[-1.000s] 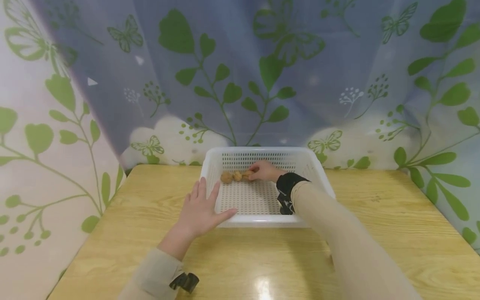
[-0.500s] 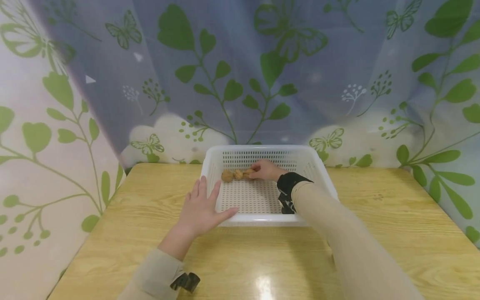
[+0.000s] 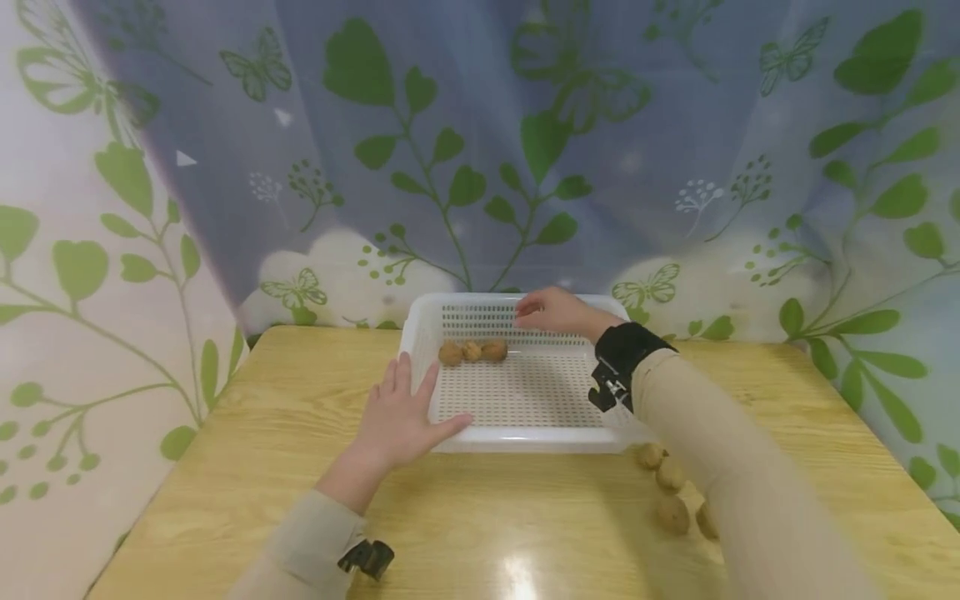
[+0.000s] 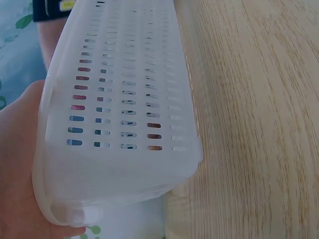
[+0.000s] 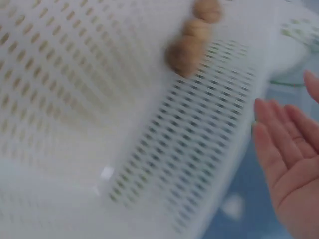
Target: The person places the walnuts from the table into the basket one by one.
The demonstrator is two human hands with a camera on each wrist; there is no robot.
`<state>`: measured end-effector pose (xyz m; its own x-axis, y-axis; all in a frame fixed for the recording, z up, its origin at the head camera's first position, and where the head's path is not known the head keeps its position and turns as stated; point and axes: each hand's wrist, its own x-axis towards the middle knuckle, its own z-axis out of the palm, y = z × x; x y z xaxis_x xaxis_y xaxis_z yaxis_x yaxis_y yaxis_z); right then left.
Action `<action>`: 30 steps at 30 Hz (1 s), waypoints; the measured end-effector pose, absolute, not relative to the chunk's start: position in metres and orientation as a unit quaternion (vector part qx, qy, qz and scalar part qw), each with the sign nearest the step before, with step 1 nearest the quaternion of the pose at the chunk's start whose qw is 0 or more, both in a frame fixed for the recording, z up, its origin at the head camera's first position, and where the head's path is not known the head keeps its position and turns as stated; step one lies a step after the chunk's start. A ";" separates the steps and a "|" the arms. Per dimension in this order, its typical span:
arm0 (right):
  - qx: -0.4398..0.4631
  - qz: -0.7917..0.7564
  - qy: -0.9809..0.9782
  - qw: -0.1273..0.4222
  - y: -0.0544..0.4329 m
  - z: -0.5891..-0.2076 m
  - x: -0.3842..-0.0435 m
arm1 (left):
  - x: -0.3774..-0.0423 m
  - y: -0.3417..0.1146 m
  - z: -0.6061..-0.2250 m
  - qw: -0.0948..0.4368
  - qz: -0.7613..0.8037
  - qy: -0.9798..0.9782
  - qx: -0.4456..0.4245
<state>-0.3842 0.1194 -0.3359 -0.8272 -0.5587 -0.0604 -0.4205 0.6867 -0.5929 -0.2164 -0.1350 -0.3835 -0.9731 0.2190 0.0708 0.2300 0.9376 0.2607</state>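
Note:
Three walnuts (image 3: 472, 352) sit in a row along the back left of a white perforated plastic basket (image 3: 525, 437). My left hand (image 3: 397, 421) rests on the basket's left front corner with its fingers spread; in the left wrist view that hand (image 4: 20, 164) lies along the rim. My right hand (image 3: 555, 311) is raised over the basket's back wall and holds nothing. In the right wrist view its fingers (image 5: 279, 132) are loosely extended beside the rim, and the walnuts (image 5: 192, 45) show blurred inside the basket.
Several more walnuts (image 3: 671, 515) lie on the wooden table (image 3: 300, 375) at the basket's front right, partly behind the right forearm. A patterned curtain (image 3: 480, 167) hangs right behind the basket and along the left side.
My right hand has let go of the rightmost walnut in the row and moved up and to the right. Walnuts on the table now show beside the right sleeve. The left hand stays put.

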 end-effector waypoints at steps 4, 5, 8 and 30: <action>-0.264 -0.352 0.893 0.098 0.151 -0.306 -0.363 | -0.218 -0.136 -0.386 0.019 -0.132 -0.984 -0.114; -0.259 -0.364 0.890 0.091 0.160 -0.300 -0.357 | -0.218 -0.136 -0.386 0.018 -0.133 -0.984 -0.115; -0.257 -0.384 0.883 0.081 0.187 -0.291 -0.337 | -0.219 -0.135 -0.386 0.014 -0.139 -0.983 -0.116; -0.149 -0.400 0.896 0.121 0.348 -0.416 -0.221 | -0.221 -0.136 -0.390 0.019 -0.146 -0.982 -0.123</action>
<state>-0.2213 0.3482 -0.4161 -0.9260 -0.3647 -0.0980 -0.1706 0.6354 -0.7531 -0.2206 -0.1363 -0.3896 -0.9692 0.2356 0.0721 0.2463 0.9275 0.2812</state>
